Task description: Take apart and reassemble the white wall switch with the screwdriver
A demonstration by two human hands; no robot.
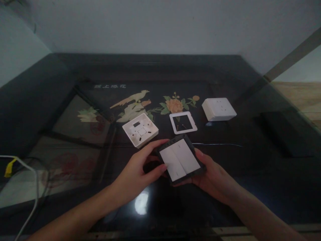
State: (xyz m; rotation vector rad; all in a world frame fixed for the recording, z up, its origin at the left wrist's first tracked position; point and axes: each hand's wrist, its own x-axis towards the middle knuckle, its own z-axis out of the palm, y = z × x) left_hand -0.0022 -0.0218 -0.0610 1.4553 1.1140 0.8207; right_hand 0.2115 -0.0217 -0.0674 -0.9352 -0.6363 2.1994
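Both of my hands hold a wall switch [179,160] with a dark frame and two white rocker plates, just above the dark glass table [250,167]. My left hand [140,169] grips its left edge, thumb and fingers wrapped round it. My right hand [213,175] cradles it from below on the right, fingers curled under. Beyond the switch lie a white back box [140,130] with holes, a white square frame [183,122] with two small screws inside it, and a white socket block [218,109].
The table top carries a painted bird and flower picture [140,102] under glass. A white cable with a yellow tag [10,167] runs along the left edge. A dark flat object [286,134] lies at the right. A pale wall stands behind.
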